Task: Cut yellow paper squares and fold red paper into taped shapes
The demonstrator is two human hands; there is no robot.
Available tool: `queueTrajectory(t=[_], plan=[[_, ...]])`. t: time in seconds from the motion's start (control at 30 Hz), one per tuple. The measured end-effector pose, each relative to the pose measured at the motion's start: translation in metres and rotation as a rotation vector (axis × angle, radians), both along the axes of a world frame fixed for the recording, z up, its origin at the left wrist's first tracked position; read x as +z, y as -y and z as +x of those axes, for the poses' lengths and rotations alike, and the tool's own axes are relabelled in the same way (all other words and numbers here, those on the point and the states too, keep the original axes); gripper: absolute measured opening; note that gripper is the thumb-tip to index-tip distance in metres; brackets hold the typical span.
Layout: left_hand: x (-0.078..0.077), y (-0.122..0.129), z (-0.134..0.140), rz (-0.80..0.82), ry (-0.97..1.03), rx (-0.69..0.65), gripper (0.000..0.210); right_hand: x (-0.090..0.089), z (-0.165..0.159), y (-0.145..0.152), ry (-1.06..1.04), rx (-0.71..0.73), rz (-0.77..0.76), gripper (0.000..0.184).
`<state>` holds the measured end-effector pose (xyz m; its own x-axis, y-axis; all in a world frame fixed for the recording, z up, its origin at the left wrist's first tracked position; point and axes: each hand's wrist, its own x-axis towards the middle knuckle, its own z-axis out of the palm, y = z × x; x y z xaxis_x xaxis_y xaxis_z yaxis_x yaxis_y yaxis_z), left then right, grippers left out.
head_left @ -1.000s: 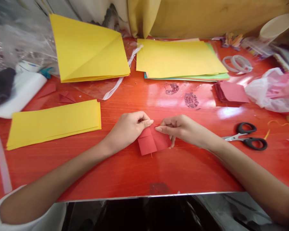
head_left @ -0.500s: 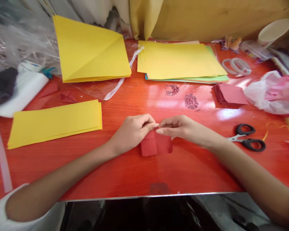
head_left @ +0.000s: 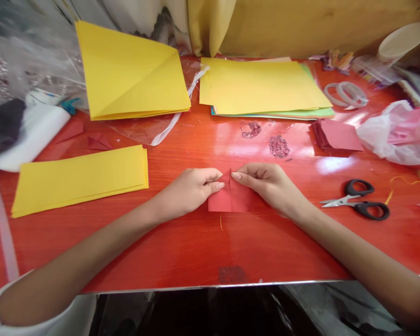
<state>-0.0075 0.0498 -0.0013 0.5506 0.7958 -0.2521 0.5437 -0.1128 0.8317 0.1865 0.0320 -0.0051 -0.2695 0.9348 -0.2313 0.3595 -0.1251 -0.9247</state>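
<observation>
A small piece of red paper (head_left: pixel 230 200) with crossing creases is held just above the red table, its top edge folded toward a point. My left hand (head_left: pixel 196 189) pinches its upper left part between thumb and forefinger. At the upper right, my right hand (head_left: pixel 264 182) grips the paper near that point. Below the paper's lower edge lies a thin yellow thread (head_left: pixel 221 222). Black-handled scissors (head_left: pixel 359 200) rest with blades apart to the right of my right forearm.
Yellow paper strips (head_left: pixel 80 179) lie at left, folded yellow sheets (head_left: pixel 133 74) behind them. A stack of coloured sheets (head_left: pixel 262 86) sits at the back. Red paper squares (head_left: pixel 339 135), a tape roll (head_left: pixel 352 94) and a white-pink plastic bag (head_left: pixel 402 133) are at right.
The red paper, which showed a folded flap and a curled right part, now lies spread wider with creases visible. My hands have moved slightly apart, and the scissors' blades have come into view.
</observation>
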Motion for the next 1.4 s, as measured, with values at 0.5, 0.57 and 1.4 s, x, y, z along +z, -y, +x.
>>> queueTrajectory(t=[0.5, 0.57, 1.4], plan=[[0.010, 0.000, -0.004, 0.253, 0.075, 0.109, 0.019, 0.016, 0.005, -0.002, 0.018, 0.260, -0.141, 0.024], [0.013, 0.001, -0.004, 0.316, 0.052, 0.082, 0.019, 0.016, 0.005, -0.001, -0.029, 0.251, -0.133, 0.022], [-0.004, 0.007, 0.004, -0.167, 0.513, 0.268, 0.018, 0.005, 0.001, 0.002, -0.283, 0.011, -0.190, 0.015]])
